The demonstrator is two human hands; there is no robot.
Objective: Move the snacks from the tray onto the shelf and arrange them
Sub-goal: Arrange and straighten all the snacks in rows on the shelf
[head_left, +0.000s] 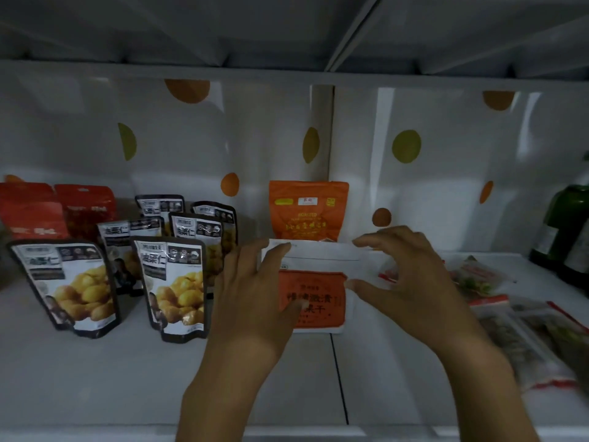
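White pouch [322,254] upright on shelf [95,378], left hand [255,298] gripping left edge, right hand [411,282] pinching right; orange pouch [307,212] just behind.

The white pouch [314,298] in the middle is showing a big orange label with dark characters, and the orange pouch [308,212] behind it is carrying a small white patch and pale lettering. To the left, the chestnut pouches [68,288] are showing dark brown borders, whitish fronts and heaps of yellow kernels, with the red packs [30,208] glowing behind them. The back wall [350,138] is showing white scattered with orange and olive-green dots above the white shelf [95,378], while on the right the bottles [564,231] are looking dark green and the clear packets [522,339] are showing red edges.
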